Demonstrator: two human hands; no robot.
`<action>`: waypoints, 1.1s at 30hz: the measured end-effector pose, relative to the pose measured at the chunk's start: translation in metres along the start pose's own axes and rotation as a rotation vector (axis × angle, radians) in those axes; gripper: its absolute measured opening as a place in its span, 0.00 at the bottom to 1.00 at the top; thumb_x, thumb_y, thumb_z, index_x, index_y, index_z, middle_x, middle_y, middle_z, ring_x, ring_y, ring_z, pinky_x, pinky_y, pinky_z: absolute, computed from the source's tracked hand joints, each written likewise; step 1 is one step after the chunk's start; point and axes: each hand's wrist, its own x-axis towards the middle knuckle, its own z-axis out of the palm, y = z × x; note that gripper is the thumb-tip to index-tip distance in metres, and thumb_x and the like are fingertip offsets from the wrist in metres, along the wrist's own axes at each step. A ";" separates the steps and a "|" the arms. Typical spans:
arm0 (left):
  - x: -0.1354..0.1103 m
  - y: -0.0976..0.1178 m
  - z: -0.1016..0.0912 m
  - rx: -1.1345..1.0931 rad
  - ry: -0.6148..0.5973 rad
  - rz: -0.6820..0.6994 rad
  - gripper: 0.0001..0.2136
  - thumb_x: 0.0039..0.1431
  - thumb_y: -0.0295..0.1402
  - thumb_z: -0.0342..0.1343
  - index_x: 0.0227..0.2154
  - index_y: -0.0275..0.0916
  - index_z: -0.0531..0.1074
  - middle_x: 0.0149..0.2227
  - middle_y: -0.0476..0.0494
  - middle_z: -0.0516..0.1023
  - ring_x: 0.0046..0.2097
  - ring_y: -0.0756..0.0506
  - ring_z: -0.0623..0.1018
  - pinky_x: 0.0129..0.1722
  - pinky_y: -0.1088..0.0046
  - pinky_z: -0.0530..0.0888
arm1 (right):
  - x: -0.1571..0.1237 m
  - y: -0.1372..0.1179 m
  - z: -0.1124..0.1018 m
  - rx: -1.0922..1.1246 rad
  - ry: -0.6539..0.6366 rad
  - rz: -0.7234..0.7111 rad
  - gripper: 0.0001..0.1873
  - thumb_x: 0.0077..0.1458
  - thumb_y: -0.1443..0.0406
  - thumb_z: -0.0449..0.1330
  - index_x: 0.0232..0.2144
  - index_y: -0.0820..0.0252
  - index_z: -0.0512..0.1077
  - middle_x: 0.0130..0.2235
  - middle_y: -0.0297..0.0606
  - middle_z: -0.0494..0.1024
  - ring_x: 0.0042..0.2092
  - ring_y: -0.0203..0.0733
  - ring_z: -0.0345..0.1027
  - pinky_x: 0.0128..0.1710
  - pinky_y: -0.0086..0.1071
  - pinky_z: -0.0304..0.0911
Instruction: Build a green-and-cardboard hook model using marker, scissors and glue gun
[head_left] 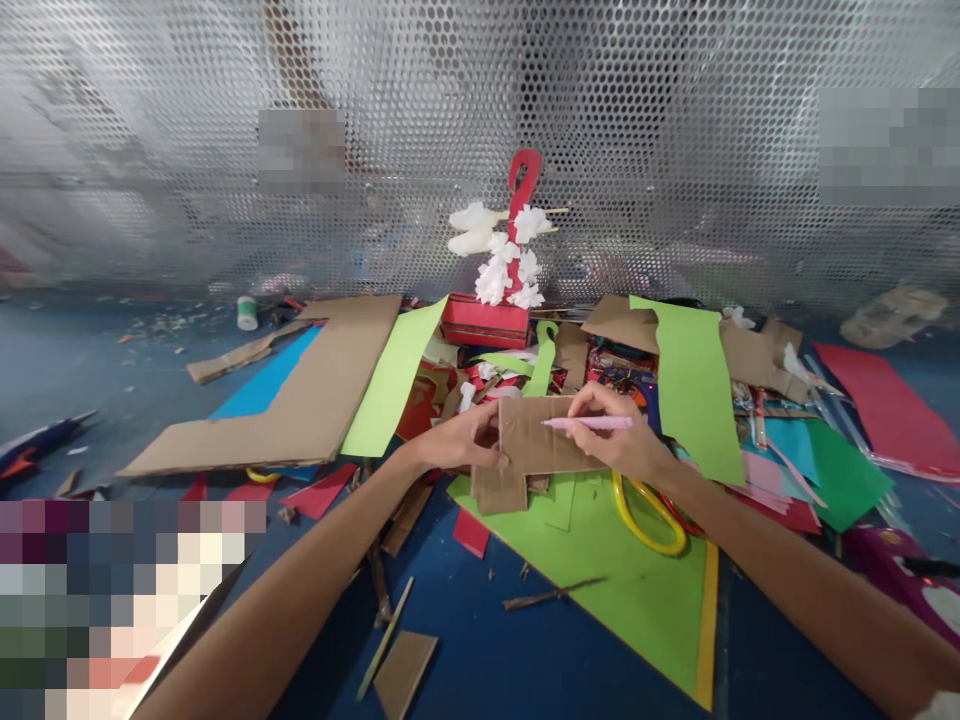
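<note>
A small brown cardboard piece (544, 455) is held up in front of me. My left hand (469, 437) grips its left edge, with the thumb in front. Between the fingers of my right hand (619, 435) is a pink pen (596, 423), its tip at the face of the cardboard. Below the held piece, another bit of cardboard (499, 495) shows. Beneath both hands lies a light green paper sheet (637, 610). Yellow scissor handles (651, 515) rest on it, close under my right wrist; the blades are hidden.
A red paper hook shape with white tufts (517, 250) stands on a red box (486, 322) against the perforated metal screen (637, 120). A large cardboard sheet (330, 390) lies left, green paper strips (694, 390) right. Sticks (555, 593) and scraps litter the blue table (465, 620).
</note>
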 end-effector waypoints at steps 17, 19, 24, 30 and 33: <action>0.001 0.002 0.003 -0.038 0.009 -0.014 0.37 0.47 0.36 0.74 0.59 0.36 0.66 0.50 0.37 0.77 0.47 0.41 0.77 0.45 0.68 0.73 | -0.009 -0.001 0.017 -0.043 -0.058 -0.018 0.04 0.59 0.64 0.63 0.36 0.57 0.77 0.31 0.35 0.81 0.27 0.35 0.69 0.26 0.28 0.60; 0.001 0.001 0.002 -0.026 0.010 -0.016 0.37 0.47 0.37 0.74 0.59 0.36 0.67 0.49 0.38 0.77 0.46 0.41 0.77 0.44 0.68 0.73 | -0.009 -0.001 0.017 -0.045 -0.083 -0.024 0.03 0.59 0.64 0.63 0.35 0.57 0.76 0.30 0.35 0.80 0.27 0.35 0.69 0.26 0.27 0.60; 0.000 0.001 0.003 -0.025 0.012 -0.014 0.36 0.47 0.38 0.74 0.59 0.36 0.66 0.48 0.38 0.77 0.46 0.41 0.77 0.45 0.67 0.73 | -0.010 0.000 0.017 -0.011 -0.082 -0.016 0.03 0.59 0.64 0.63 0.36 0.57 0.76 0.32 0.35 0.81 0.29 0.35 0.71 0.28 0.27 0.63; 0.001 0.005 0.004 -0.004 0.022 -0.016 0.35 0.46 0.37 0.74 0.56 0.36 0.67 0.45 0.41 0.77 0.42 0.44 0.76 0.40 0.71 0.72 | -0.010 0.000 0.017 -0.074 -0.115 -0.068 0.03 0.57 0.65 0.63 0.36 0.57 0.76 0.31 0.35 0.80 0.27 0.34 0.68 0.26 0.27 0.62; 0.000 0.005 0.004 0.004 0.029 -0.016 0.35 0.46 0.37 0.74 0.56 0.36 0.67 0.44 0.41 0.77 0.42 0.44 0.76 0.40 0.71 0.73 | -0.011 0.002 0.015 -0.041 -0.081 -0.039 0.01 0.55 0.67 0.63 0.33 0.57 0.74 0.28 0.34 0.78 0.24 0.33 0.64 0.23 0.27 0.59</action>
